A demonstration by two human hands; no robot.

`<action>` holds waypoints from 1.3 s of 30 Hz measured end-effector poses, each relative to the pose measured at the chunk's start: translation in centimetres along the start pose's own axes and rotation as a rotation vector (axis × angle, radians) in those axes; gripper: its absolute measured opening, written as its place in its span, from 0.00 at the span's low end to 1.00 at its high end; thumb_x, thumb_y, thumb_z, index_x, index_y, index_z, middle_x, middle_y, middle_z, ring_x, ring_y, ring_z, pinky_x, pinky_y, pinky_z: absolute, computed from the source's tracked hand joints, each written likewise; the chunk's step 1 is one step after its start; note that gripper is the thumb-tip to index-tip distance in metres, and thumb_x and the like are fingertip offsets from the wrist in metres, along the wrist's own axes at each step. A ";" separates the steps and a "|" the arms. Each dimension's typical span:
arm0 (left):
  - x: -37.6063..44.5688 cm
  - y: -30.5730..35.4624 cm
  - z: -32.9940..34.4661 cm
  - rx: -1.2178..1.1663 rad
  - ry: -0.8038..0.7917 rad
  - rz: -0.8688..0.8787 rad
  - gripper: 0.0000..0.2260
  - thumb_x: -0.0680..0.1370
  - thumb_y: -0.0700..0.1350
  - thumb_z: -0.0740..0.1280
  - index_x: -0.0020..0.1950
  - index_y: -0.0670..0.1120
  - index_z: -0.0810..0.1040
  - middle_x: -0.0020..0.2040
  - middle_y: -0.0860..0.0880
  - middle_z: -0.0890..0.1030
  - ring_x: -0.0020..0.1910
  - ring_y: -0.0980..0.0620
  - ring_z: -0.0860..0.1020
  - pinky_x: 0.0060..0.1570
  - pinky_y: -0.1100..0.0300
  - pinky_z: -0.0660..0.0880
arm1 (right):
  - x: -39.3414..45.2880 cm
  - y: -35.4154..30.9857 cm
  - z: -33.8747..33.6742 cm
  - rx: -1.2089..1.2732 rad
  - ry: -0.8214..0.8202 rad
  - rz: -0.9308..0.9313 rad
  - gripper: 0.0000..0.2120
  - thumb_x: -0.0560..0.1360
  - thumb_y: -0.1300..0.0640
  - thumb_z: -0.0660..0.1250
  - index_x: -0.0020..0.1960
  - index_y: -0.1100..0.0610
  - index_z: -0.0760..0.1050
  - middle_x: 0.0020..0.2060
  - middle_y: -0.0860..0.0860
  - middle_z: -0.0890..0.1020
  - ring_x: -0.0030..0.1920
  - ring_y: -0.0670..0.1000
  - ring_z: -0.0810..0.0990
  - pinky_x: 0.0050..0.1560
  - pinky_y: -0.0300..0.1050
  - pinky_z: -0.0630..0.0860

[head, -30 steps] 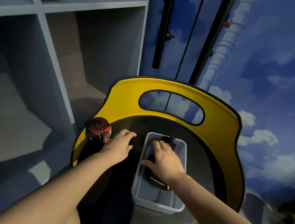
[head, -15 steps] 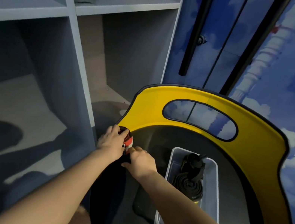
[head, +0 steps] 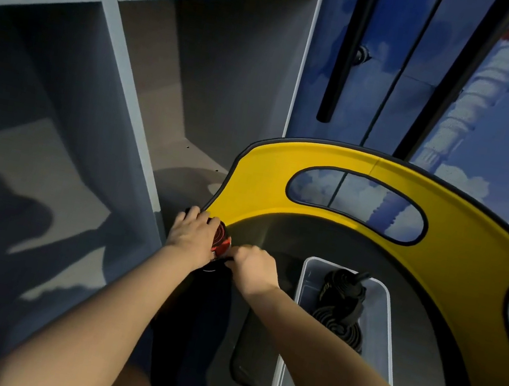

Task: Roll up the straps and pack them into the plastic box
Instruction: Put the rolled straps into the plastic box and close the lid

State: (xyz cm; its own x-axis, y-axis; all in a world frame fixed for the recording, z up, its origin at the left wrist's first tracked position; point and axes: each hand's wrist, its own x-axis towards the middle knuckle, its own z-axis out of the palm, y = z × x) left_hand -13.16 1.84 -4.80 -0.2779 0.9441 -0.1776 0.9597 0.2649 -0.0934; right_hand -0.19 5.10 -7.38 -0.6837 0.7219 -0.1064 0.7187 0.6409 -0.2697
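We see our left hand (head: 193, 233) curled over a red-and-black rolled strap (head: 222, 239) at the left edge of the chair seat (head: 277, 231), right where the yellow backrest (head: 460, 249) begins. Our right hand (head: 255, 266) sits just beside the roll on its near side, fingers bent and pinching at a dark strap end; we cannot tell exactly how the fingertips meet. The clear plastic box (head: 388, 335) rests on the seat toward its right side, apart from both hands. Inside it lie two black rolled straps (head: 342, 307), one behind the other. To the left stands a grey shelf unit (head: 129, 45).
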 end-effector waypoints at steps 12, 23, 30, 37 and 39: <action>-0.4 -1.3 -0.2 -0.080 -0.115 0.117 0.41 0.67 0.59 0.73 0.72 0.46 0.58 0.70 0.49 0.64 0.71 0.47 0.59 0.69 0.50 0.60 | 2.8 1.2 -0.8 0.064 -0.001 0.034 0.19 0.72 0.48 0.69 0.55 0.61 0.74 0.52 0.58 0.78 0.55 0.61 0.77 0.48 0.50 0.72; -0.5 -0.3 0.6 -0.025 -0.044 0.163 0.40 0.68 0.39 0.73 0.74 0.49 0.55 0.72 0.49 0.58 0.71 0.46 0.59 0.69 0.51 0.62 | 3.3 2.9 0.4 0.524 -0.158 0.009 0.35 0.66 0.59 0.76 0.70 0.54 0.67 0.62 0.55 0.78 0.64 0.55 0.74 0.66 0.49 0.69; -3.0 1.1 -0.8 -0.149 -0.163 0.380 0.40 0.70 0.33 0.71 0.75 0.52 0.55 0.75 0.55 0.53 0.72 0.48 0.59 0.69 0.55 0.64 | -0.6 4.3 -1.1 0.539 -0.259 -0.132 0.48 0.64 0.56 0.78 0.75 0.53 0.53 0.68 0.53 0.70 0.69 0.50 0.68 0.70 0.45 0.64; -6.2 3.4 -2.8 -0.313 -0.238 0.436 0.43 0.65 0.37 0.77 0.71 0.56 0.57 0.71 0.56 0.56 0.70 0.49 0.64 0.67 0.53 0.68 | -6.5 5.4 -3.9 0.561 -0.287 -0.063 0.44 0.64 0.56 0.79 0.72 0.54 0.59 0.65 0.52 0.75 0.65 0.47 0.72 0.68 0.40 0.66; -7.2 4.3 -3.4 -0.337 -0.242 0.432 0.42 0.64 0.38 0.78 0.70 0.55 0.57 0.68 0.55 0.55 0.69 0.47 0.64 0.67 0.52 0.69 | -8.2 5.7 -4.9 0.543 -0.302 -0.068 0.42 0.64 0.55 0.79 0.72 0.53 0.61 0.64 0.50 0.75 0.64 0.46 0.73 0.68 0.40 0.66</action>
State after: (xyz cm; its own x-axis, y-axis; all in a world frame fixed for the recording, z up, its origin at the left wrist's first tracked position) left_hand -6.94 -3.12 -0.56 0.1767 0.9190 -0.3524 0.9369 -0.0474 0.3463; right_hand 10.08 4.14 -3.36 -0.7886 0.5274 -0.3161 0.5592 0.4015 -0.7253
